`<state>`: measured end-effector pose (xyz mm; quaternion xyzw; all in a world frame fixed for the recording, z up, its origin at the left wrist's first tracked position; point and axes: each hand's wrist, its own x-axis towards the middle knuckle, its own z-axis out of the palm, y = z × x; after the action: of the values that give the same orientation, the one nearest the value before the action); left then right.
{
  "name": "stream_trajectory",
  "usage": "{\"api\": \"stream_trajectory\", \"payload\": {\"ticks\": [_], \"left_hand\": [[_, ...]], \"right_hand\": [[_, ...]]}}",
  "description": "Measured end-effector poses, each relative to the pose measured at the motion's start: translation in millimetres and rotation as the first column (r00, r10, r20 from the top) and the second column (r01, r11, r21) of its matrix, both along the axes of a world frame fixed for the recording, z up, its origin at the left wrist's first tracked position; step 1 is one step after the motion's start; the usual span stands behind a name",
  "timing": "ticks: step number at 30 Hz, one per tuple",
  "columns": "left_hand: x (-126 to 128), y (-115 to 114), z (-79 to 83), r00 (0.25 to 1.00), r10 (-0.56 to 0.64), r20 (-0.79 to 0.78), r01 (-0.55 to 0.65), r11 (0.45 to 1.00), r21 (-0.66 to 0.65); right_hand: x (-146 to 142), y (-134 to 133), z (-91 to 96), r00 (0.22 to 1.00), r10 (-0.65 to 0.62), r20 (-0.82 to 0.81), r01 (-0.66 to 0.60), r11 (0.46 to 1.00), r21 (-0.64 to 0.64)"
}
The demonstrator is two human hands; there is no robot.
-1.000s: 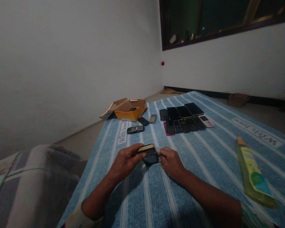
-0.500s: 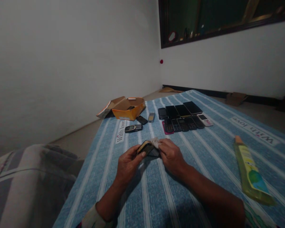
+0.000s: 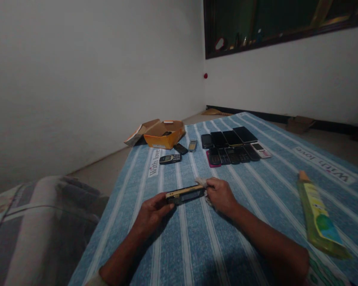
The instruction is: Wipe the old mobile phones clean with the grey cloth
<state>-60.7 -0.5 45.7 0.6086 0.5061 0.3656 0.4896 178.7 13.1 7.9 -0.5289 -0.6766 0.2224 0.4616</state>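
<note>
A dark phone with a gold edge (image 3: pixel 185 194) is held edge-up just above the blue striped cloth (image 3: pixel 256 190). My left hand (image 3: pixel 151 210) grips its left end, fingers closed. At the phone's right end, my right hand (image 3: pixel 222 195) is closed on a small pale cloth (image 3: pixel 201 182) that it presses against the phone. Farther out lie two rows of dark phones (image 3: pixel 231 147), a keypad phone (image 3: pixel 170 159) and two small phones (image 3: pixel 186 147).
An open orange cardboard box (image 3: pixel 163 134) sits at the cloth's far left corner. A yellow-green bottle (image 3: pixel 318 214) lies on the right. A grey striped fabric bundle (image 3: pixel 32 226) is at lower left. White walls and a dark window close the room.
The phone has been turned from a tilted, face-up hold to lying lengthwise on its edge. My right hand with the cloth has shifted to its right end.
</note>
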Motion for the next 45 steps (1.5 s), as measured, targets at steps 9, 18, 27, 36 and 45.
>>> {"api": "stream_trajectory", "payload": {"ticks": [9,18,27,36,45], "left_hand": [[0.9,-2.8,4.7,0.931,0.093,-0.354,-0.015,0.976,0.218],[4.9,-4.5,17.1,0.942,0.050,-0.332,0.016,0.981,0.192],[2.2,-2.3,9.7,0.977,-0.023,-0.210,0.037,0.997,0.062],[8.8,-5.6,-5.8,0.994,0.012,-0.111,-0.005,0.998,0.064],[24.1,-10.1,-8.4,0.984,0.170,0.053,-0.166,0.983,-0.077]], "right_hand": [[-7.2,-1.2,-2.9,0.994,-0.034,-0.105,0.025,0.997,-0.078],[-11.3,-9.5,5.0,0.997,0.035,0.065,-0.050,0.971,0.235],[-5.4,0.4,-5.0,0.999,0.004,0.054,-0.005,1.000,0.022],[-6.6,-0.9,-1.5,1.000,-0.024,-0.003,0.024,0.996,0.087],[-2.6,3.0,-2.7,0.993,-0.072,0.091,0.059,0.988,0.141]]}}
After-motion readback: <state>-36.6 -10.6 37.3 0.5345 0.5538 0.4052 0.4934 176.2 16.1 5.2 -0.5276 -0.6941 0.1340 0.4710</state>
